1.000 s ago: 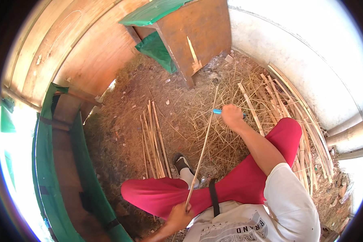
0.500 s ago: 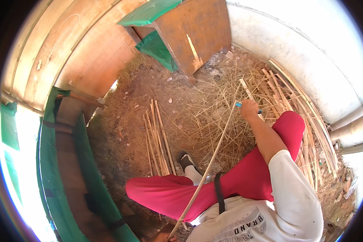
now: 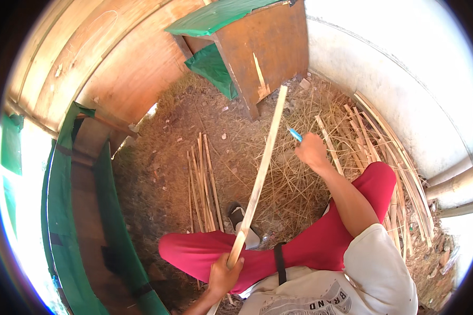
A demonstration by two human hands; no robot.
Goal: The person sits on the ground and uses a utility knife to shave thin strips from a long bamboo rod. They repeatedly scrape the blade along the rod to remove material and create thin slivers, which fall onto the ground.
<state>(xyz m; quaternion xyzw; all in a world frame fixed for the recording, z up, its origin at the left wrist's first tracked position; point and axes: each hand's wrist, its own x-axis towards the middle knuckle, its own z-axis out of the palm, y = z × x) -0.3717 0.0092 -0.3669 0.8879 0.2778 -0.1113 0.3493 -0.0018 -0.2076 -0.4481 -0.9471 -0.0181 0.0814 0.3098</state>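
My left hand (image 3: pixel 223 274) grips the near end of a long pale bamboo strip (image 3: pixel 258 178), which slants up and away over my red trouser leg (image 3: pixel 205 254) toward the wooden cabinet. My right hand (image 3: pixel 311 151) is raised over the straw to the right of the strip, closed on a small tool with a blue handle (image 3: pixel 295 135). The tool is apart from the strip. My dark shoe (image 3: pixel 240 220) rests on the ground beside the strip.
A bundle of thin bamboo strips (image 3: pixel 202 184) lies on the dirt and straw left of my foot. More long strips (image 3: pixel 399 168) are piled along the white wall at right. A wooden cabinet with green cover (image 3: pixel 257 47) stands ahead. Green-edged boards (image 3: pixel 79 220) run along the left.
The bamboo strip has swung upright and away from my right hand, which had been at it with the blue-handled tool. My left hand has come into view on the strip's near end.
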